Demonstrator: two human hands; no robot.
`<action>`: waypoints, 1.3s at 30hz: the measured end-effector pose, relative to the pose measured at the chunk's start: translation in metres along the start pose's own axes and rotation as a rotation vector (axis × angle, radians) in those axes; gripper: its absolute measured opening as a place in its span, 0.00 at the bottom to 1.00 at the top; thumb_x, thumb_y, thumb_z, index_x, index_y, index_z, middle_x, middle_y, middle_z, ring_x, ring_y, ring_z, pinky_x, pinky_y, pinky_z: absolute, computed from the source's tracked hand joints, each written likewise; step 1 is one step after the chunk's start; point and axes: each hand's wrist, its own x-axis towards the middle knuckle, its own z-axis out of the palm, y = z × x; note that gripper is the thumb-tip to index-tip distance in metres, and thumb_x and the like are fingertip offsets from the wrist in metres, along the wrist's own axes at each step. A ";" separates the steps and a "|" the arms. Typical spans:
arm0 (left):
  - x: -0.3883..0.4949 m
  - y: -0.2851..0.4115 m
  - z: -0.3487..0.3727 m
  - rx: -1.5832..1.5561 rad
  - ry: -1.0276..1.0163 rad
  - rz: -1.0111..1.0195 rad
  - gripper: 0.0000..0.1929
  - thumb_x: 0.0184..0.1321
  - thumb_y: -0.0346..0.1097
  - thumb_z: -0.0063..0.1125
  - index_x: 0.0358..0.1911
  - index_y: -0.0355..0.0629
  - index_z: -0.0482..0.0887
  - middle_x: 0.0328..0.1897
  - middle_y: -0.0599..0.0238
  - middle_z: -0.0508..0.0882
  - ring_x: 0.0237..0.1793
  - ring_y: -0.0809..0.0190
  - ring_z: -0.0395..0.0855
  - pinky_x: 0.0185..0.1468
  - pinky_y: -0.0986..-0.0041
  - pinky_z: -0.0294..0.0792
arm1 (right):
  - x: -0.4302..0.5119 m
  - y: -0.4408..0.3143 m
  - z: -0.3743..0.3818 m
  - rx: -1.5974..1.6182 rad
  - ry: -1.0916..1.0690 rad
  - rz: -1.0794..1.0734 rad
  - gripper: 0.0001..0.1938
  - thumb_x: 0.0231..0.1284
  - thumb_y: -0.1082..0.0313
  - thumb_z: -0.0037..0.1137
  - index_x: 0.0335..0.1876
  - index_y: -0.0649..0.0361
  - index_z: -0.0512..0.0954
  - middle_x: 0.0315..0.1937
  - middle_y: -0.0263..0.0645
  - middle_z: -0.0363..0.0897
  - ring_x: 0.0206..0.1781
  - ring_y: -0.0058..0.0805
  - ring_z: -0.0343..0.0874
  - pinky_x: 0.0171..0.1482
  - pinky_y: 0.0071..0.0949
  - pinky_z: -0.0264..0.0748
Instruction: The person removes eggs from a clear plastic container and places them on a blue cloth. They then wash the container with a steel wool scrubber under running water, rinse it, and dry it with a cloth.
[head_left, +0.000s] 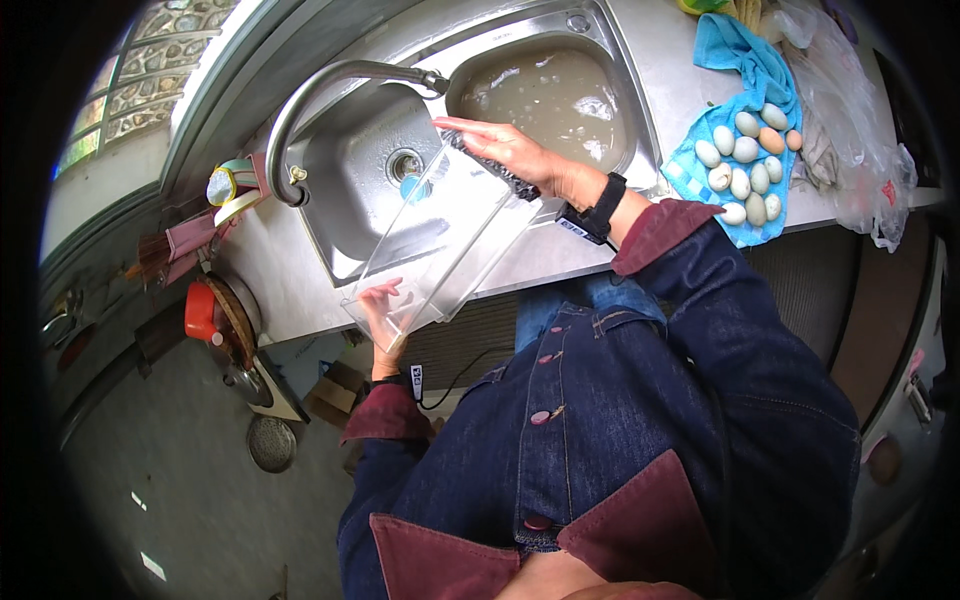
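A clear plastic bin (447, 238) is tilted over the front of the steel sink, between both hands. My left hand (384, 311) supports its lower left end, with the fingers seen through the transparent wall. At the opposite end, my right hand (511, 156) presses a dark grey scrubbing cloth (517, 181) against the rim. Beneath the bin is the left sink basin (341, 176), wet, with a drain (405, 163) and a blue round object partly seen through the plastic. Murky water (536, 97) fills much of the right basin.
A curved metal faucet (300, 97) arches over the left basin. Several eggs (745, 149) lie on a blue towel (686, 166) at the right, beside plastic bags (847, 112). A red-orange container (200, 311) stands left of the counter, above a round perforated pan (271, 444).
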 end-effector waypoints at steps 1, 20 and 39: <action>0.000 0.000 0.000 0.002 -0.007 0.014 0.33 0.46 0.23 0.70 0.48 0.52 0.58 0.47 0.63 0.66 0.63 0.50 0.69 0.64 0.54 0.67 | -0.002 0.006 -0.003 0.002 0.043 0.206 0.26 0.76 0.53 0.44 0.73 0.55 0.65 0.71 0.35 0.67 0.70 0.24 0.66 0.70 0.25 0.61; -0.011 0.010 -0.004 -0.243 0.014 -0.173 0.32 0.45 0.18 0.60 0.52 0.54 0.58 0.63 0.57 0.66 0.77 0.46 0.55 0.71 0.46 0.60 | -0.017 0.059 -0.024 0.583 0.947 0.590 0.17 0.69 0.80 0.36 0.57 0.74 0.73 0.48 0.54 0.80 0.49 0.42 0.84 0.51 0.36 0.84; -0.005 0.010 -0.011 -0.184 0.038 -0.135 0.33 0.46 0.18 0.57 0.56 0.52 0.58 0.71 0.53 0.62 0.77 0.46 0.55 0.71 0.44 0.60 | 0.043 0.047 -0.057 0.158 0.609 0.396 0.14 0.67 0.71 0.52 0.55 0.64 0.78 0.41 0.40 0.81 0.42 0.28 0.80 0.43 0.28 0.81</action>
